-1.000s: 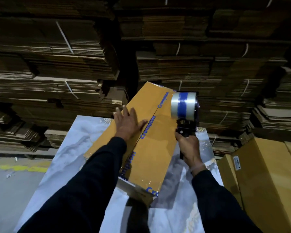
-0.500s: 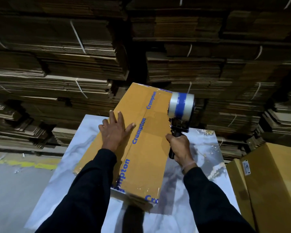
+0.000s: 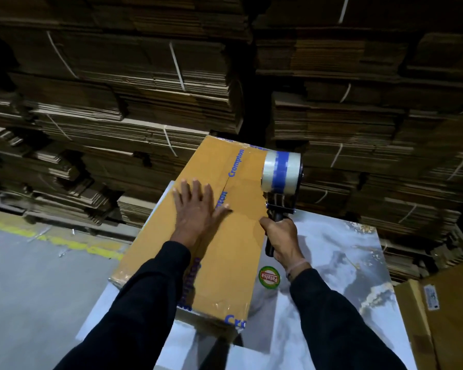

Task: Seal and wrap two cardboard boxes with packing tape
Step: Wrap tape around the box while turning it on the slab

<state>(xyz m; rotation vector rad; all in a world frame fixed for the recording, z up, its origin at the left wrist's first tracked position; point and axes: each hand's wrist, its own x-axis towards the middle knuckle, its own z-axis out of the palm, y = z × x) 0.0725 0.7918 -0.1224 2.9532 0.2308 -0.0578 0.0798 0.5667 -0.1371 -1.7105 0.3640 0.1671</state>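
Since the earlier pictures, slid farther across the marble-patterned white table top (image 3: 340,252), the long tan cardboard box with blue "Crompton" lettering (image 3: 225,252), its near left corner now past the table's left edge and a round green-and-red sticker (image 3: 269,277) bared just right of it. Stayed flat on the box top through it all, the left hand (image 3: 195,212).

Head view: lay lengthwise on the table, that box, running away toward the stacks, glossy clear tape visible along its edges. Pressed palm-down on the box top with fingers straight and spread, the left hand, gripping nothing, thumb reaching toward the centre seam. Wrapped tightly round the black handle of the tape dispenser (image 3: 280,206), the right hand (image 3: 282,237), just beside the box's right edge. Carried a roll of clear packing tape with a blue band (image 3: 280,173), that dispenser, roll uppermost and level with the far right part of the box; cannot tell whether the roll touched the cardboard. Dressed in dark long sleeves, both arms, a thin pale band at the right wrist. Stood at the lower right, beside the table, a second tan cardboard box with a small white label (image 3: 449,316). Filled the background, tall bundles of flattened brown cardboard tied with white straps (image 3: 150,84). Showed at the left, grey floor with a worn yellow line (image 3: 38,233).
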